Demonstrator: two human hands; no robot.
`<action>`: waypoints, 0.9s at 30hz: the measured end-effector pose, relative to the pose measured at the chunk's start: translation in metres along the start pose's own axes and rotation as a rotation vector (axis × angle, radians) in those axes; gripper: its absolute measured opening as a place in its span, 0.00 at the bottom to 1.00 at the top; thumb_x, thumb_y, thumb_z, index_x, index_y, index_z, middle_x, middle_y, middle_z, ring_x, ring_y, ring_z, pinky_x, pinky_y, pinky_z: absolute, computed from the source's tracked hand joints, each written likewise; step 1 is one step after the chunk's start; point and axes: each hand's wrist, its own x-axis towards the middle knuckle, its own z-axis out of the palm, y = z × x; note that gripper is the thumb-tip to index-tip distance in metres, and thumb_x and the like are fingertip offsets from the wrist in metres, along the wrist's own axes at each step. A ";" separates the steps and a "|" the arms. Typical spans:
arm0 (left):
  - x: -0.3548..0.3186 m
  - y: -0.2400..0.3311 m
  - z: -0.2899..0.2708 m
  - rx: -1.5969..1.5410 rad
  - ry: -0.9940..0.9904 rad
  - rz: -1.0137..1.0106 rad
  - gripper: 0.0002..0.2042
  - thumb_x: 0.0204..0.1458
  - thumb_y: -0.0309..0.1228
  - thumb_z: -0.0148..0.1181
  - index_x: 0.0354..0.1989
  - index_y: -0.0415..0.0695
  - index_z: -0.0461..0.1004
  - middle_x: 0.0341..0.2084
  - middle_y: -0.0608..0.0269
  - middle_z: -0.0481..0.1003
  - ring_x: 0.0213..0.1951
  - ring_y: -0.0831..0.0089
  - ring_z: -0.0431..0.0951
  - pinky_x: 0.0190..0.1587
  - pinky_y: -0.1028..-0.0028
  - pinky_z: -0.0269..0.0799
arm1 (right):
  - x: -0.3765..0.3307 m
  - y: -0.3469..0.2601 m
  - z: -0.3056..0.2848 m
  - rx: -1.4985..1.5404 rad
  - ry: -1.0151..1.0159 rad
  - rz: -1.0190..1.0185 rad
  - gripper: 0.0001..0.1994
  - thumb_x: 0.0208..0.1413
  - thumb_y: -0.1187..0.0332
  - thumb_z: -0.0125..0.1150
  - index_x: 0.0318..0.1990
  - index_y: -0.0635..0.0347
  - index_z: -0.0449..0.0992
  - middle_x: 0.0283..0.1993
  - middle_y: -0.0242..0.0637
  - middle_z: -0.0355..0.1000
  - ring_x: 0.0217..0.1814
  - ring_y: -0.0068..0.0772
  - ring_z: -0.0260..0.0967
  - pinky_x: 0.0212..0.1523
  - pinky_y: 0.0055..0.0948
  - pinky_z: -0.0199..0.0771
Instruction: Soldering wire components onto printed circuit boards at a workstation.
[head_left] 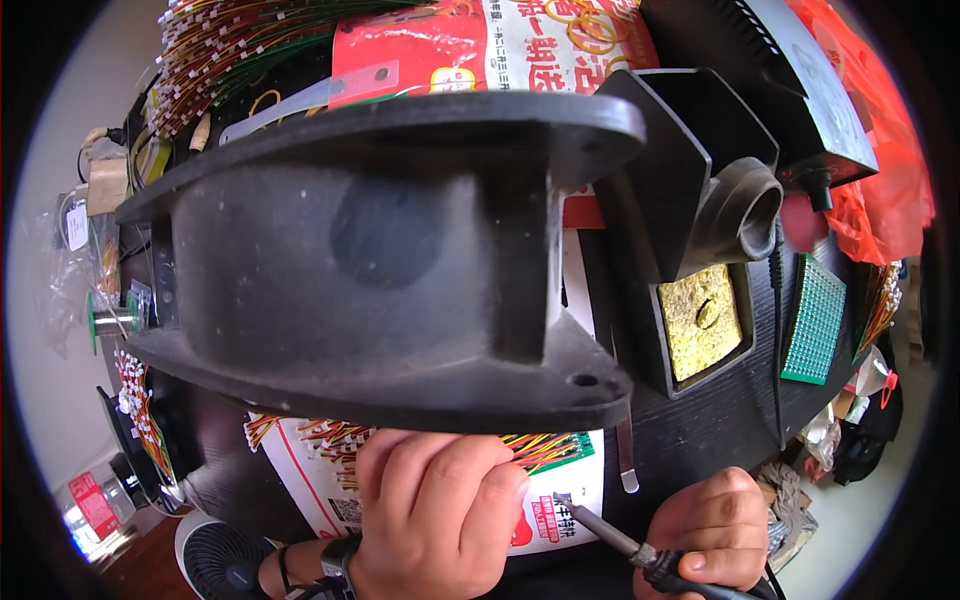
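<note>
At the far left edge of the black desk (730, 420) you have one small green-flanged spool of wire (108, 320). Above it, one large bundle of thin wires with white tips (225, 45) fans across the upper left. One big black moulded plastic housing (385, 265) fills the centre of the view and hides most of the work area beneath it.

Your left hand (435, 520) sits at the lower centre, its fingers (470, 470) curled down narrow onto a small green circuit board with red and yellow leads (555, 450); whether they pinch it cannot be told. The board lies on one white and red printed carton (560, 500), just below the housing.

Your right hand (715, 535) is at the lower right, fingers closed around one black-handled soldering iron (610, 530), whose tip points up-left to just beside the board.

Further right stand one black iron stand with a yellow-brown cleaning sponge (700, 320) and one green perforated prototyping board (815, 320).
</note>
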 end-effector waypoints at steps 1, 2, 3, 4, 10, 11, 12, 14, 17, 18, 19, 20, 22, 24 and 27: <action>-0.001 0.000 0.002 0.009 0.019 -0.026 0.04 0.45 0.25 0.65 0.29 0.43 0.78 0.35 0.65 0.77 0.37 0.68 0.75 0.47 0.60 0.71 | 0.009 -0.001 -0.001 0.005 -0.001 0.004 0.15 0.57 0.59 0.70 0.33 0.53 0.68 0.19 0.22 0.60 0.19 0.19 0.52 0.26 0.26 0.48; -0.004 -0.004 0.002 0.017 0.016 -0.043 0.04 0.45 0.25 0.65 0.29 0.43 0.78 0.35 0.65 0.77 0.37 0.68 0.75 0.47 0.60 0.71 | 0.027 -0.002 0.002 0.082 -0.166 0.044 0.13 0.59 0.62 0.66 0.37 0.61 0.70 0.21 0.29 0.63 0.19 0.26 0.59 0.22 0.28 0.56; -0.006 -0.006 0.003 0.019 0.029 -0.037 0.04 0.44 0.25 0.64 0.29 0.43 0.78 0.35 0.66 0.76 0.37 0.68 0.75 0.46 0.61 0.70 | 0.036 -0.003 0.000 0.145 -0.331 0.077 0.14 0.61 0.65 0.63 0.40 0.70 0.72 0.22 0.36 0.65 0.19 0.33 0.65 0.18 0.30 0.63; -0.007 -0.006 0.004 0.026 0.041 -0.030 0.04 0.44 0.24 0.64 0.29 0.44 0.77 0.35 0.66 0.75 0.36 0.69 0.74 0.45 0.62 0.69 | 0.033 0.001 -0.010 0.149 -0.335 0.077 0.14 0.61 0.65 0.63 0.40 0.70 0.72 0.22 0.36 0.65 0.19 0.33 0.65 0.18 0.30 0.63; -0.004 0.000 0.003 0.011 -0.008 -0.002 0.11 0.42 0.24 0.67 0.36 0.42 0.76 0.38 0.59 0.74 0.39 0.58 0.73 0.46 0.55 0.69 | 0.039 -0.007 0.004 0.058 -0.266 0.086 0.10 0.56 0.68 0.62 0.32 0.67 0.70 0.21 0.35 0.64 0.16 0.32 0.64 0.16 0.31 0.60; -0.004 0.000 0.000 0.015 -0.008 -0.006 0.11 0.42 0.24 0.67 0.36 0.42 0.76 0.38 0.59 0.74 0.39 0.58 0.73 0.46 0.55 0.69 | 0.039 -0.007 0.005 0.050 -0.260 0.081 0.10 0.55 0.68 0.62 0.31 0.66 0.69 0.20 0.35 0.64 0.16 0.33 0.64 0.16 0.31 0.59; -0.003 -0.001 -0.002 0.027 -0.020 0.013 0.11 0.42 0.24 0.67 0.36 0.42 0.76 0.38 0.59 0.74 0.39 0.58 0.73 0.46 0.55 0.69 | 0.038 -0.006 0.007 0.042 -0.253 0.076 0.10 0.55 0.68 0.62 0.31 0.66 0.68 0.20 0.35 0.63 0.16 0.33 0.63 0.16 0.31 0.58; -0.002 -0.001 -0.003 0.028 -0.028 0.037 0.11 0.43 0.24 0.66 0.36 0.41 0.77 0.39 0.59 0.74 0.38 0.58 0.73 0.45 0.55 0.69 | 0.038 -0.007 0.007 0.031 -0.251 0.072 0.10 0.55 0.69 0.61 0.31 0.66 0.69 0.19 0.35 0.63 0.16 0.33 0.63 0.16 0.31 0.58; -0.003 -0.003 -0.001 -0.011 -0.029 0.034 0.09 0.43 0.24 0.65 0.35 0.41 0.77 0.39 0.59 0.74 0.38 0.59 0.73 0.45 0.56 0.69 | 0.039 -0.005 0.006 0.026 -0.268 0.061 0.10 0.55 0.69 0.61 0.32 0.66 0.69 0.19 0.36 0.63 0.16 0.33 0.63 0.16 0.31 0.58; -0.006 -0.006 0.003 -0.026 0.014 0.044 0.09 0.44 0.24 0.65 0.35 0.42 0.78 0.38 0.59 0.74 0.38 0.59 0.73 0.44 0.56 0.69 | 0.040 -0.005 0.006 0.029 -0.289 0.053 0.10 0.55 0.69 0.62 0.32 0.67 0.69 0.19 0.36 0.63 0.16 0.33 0.64 0.16 0.31 0.58; -0.005 -0.007 0.004 -0.041 0.059 0.055 0.08 0.44 0.24 0.65 0.34 0.42 0.78 0.38 0.60 0.74 0.38 0.60 0.73 0.44 0.56 0.69 | 0.040 -0.006 0.005 0.029 -0.291 0.051 0.10 0.55 0.69 0.62 0.32 0.67 0.69 0.19 0.36 0.63 0.16 0.33 0.64 0.16 0.31 0.58; -0.005 -0.006 0.002 -0.041 0.061 0.054 0.08 0.44 0.24 0.65 0.34 0.42 0.78 0.38 0.60 0.74 0.38 0.60 0.73 0.44 0.56 0.69 | 0.041 -0.007 0.005 0.026 -0.301 0.068 0.10 0.55 0.69 0.61 0.32 0.67 0.69 0.19 0.36 0.64 0.16 0.33 0.64 0.17 0.32 0.59; -0.002 -0.003 -0.002 -0.014 -0.003 0.040 0.08 0.43 0.25 0.66 0.34 0.42 0.78 0.37 0.60 0.74 0.37 0.60 0.73 0.44 0.56 0.69 | 0.041 -0.009 0.004 0.021 -0.314 0.084 0.10 0.55 0.70 0.61 0.33 0.67 0.69 0.19 0.36 0.64 0.16 0.33 0.64 0.17 0.32 0.59; -0.001 -0.001 -0.001 -0.016 -0.006 0.029 0.08 0.44 0.25 0.66 0.34 0.42 0.78 0.37 0.60 0.74 0.37 0.60 0.73 0.44 0.57 0.69 | 0.041 -0.009 0.003 0.010 -0.323 0.095 0.09 0.54 0.70 0.61 0.34 0.67 0.69 0.20 0.37 0.64 0.17 0.34 0.64 0.19 0.33 0.61; -0.001 -0.009 0.014 0.015 0.128 0.083 0.05 0.48 0.26 0.64 0.34 0.42 0.78 0.37 0.60 0.75 0.39 0.61 0.75 0.46 0.58 0.70 | 0.043 -0.009 -0.001 0.028 -0.378 0.094 0.10 0.54 0.70 0.62 0.35 0.67 0.69 0.21 0.37 0.65 0.19 0.35 0.65 0.20 0.34 0.62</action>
